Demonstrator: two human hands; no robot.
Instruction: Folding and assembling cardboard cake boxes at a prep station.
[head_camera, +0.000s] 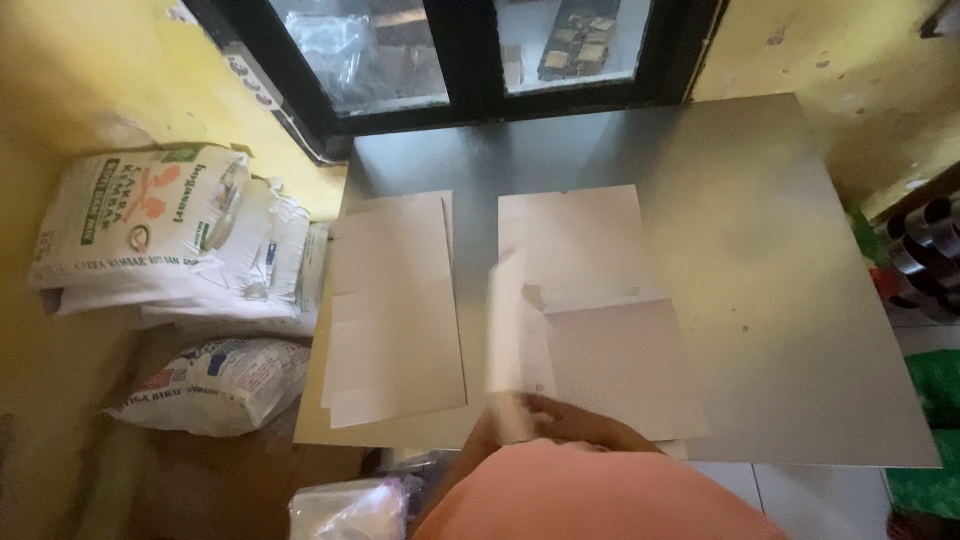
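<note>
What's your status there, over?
One hand at table's near edge, lifting a blurred white cardboard piece; which hand, unclear. Flat cardboard sheets lie beside it on the grey table. Nothing blocking.

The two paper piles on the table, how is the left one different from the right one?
The left pile lies flat with no hand on it; the right pile has a sheet lifted up on edge by a hand. The left pile's sheets are fanned, with stepped edges along the left side; the right pile shows a flap cut across its middle. Both are pale, blank cardboard sheets lying on the grey metal table.
</note>
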